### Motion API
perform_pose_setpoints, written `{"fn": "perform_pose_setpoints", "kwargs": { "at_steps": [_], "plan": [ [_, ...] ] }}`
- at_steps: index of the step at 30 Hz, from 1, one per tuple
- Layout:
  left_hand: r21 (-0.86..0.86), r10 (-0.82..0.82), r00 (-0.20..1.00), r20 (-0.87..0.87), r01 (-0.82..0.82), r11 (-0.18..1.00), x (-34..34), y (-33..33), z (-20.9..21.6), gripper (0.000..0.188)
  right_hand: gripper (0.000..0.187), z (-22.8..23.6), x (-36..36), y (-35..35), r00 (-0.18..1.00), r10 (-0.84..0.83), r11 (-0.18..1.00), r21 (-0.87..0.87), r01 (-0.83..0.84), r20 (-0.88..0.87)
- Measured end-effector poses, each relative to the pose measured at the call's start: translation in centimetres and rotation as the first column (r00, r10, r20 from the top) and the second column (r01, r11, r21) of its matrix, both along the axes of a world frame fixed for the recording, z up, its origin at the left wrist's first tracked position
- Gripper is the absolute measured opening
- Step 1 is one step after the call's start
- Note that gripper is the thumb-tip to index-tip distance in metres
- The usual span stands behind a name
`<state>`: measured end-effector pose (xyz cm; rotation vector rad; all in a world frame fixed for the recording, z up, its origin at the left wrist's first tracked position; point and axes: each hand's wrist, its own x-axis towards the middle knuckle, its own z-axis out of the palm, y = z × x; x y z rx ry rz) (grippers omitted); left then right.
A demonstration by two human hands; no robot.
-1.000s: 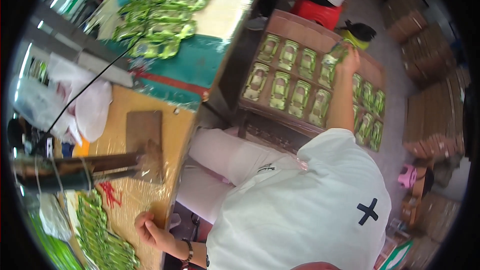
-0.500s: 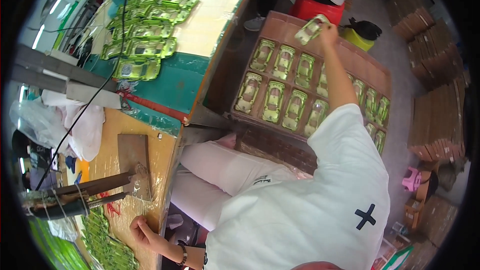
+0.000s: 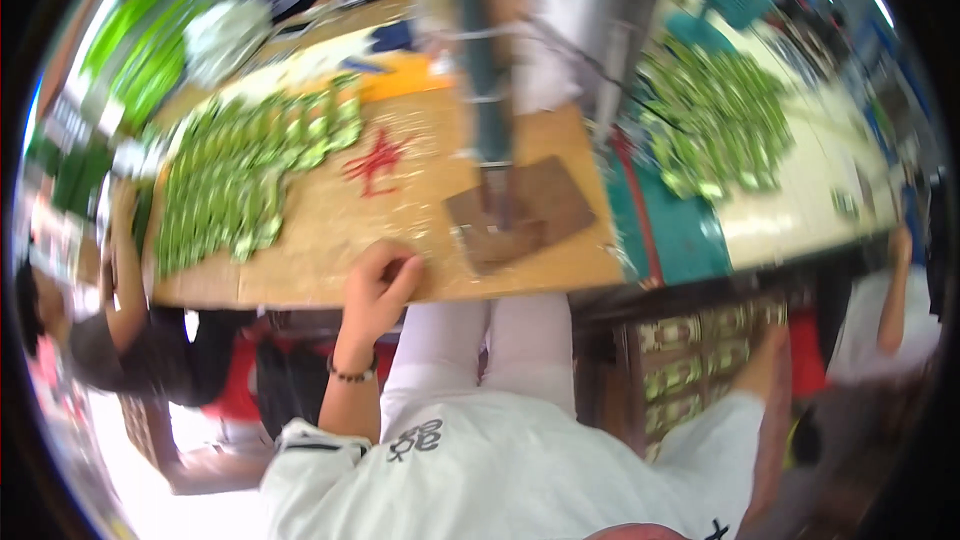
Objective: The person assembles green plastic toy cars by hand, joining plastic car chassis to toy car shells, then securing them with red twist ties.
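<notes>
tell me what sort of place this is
Probably a small factory or assembly workshop: many matching green parts lie on the worktable, more fill a box beside the person, and co-workers are on either side.

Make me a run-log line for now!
left grip: curled, at table edge | right grip: blurred, by tray | tray: green car-shaped parts

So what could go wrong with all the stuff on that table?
The left hand is near the brown plate under the upright tool; it might get pinched if it strayed there and the tool came down. The thin red pieces lie loose, so a bump could scatter them. Some green parts lie near the table's front edge and might get knocked off.
</notes>
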<state>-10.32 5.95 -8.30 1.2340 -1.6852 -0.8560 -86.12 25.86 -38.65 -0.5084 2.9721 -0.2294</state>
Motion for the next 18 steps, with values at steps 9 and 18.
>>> {"fn": "perform_pose_setpoints", "kwargs": {
  "at_steps": [9,18],
  "plan": [
    [-0.07,0.048,0.976,-0.211,-0.064,0.996,4.8,-2.5,-0.9,0.009,0.056,10.5,12.6,4.7,0.86,0.418,0.908,0.148,-0.391,-0.294],
    [-0.159,0.174,0.94,-0.293,-0.227,0.961,7.2,-1.1,-1.7,0.015,0.076,12.5,12.6,-2.3,0.996,-0.052,0.985,-0.162,0.064,0.077]
  ]
}}
